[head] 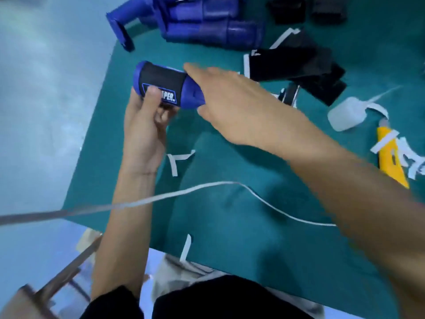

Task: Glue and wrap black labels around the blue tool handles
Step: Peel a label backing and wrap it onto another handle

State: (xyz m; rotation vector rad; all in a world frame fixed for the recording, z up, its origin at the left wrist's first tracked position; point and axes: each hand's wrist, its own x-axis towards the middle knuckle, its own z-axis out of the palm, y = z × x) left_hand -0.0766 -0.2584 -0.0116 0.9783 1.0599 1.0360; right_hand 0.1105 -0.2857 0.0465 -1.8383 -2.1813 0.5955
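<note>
Left hand (145, 125) grips the rounded blue handle (193, 95) just over the green mat (230, 226). Its thumb sits on the wrapped black label (161, 79), so only "PER." is readable. Right hand (234, 102) is blurry, fingers straight, laid over the handle's bare end.

On the mat (230, 238), handles (207, 24) lie along the frame's top, labels (299, 67) upper right, a knife (385, 155) at right edge.
</note>
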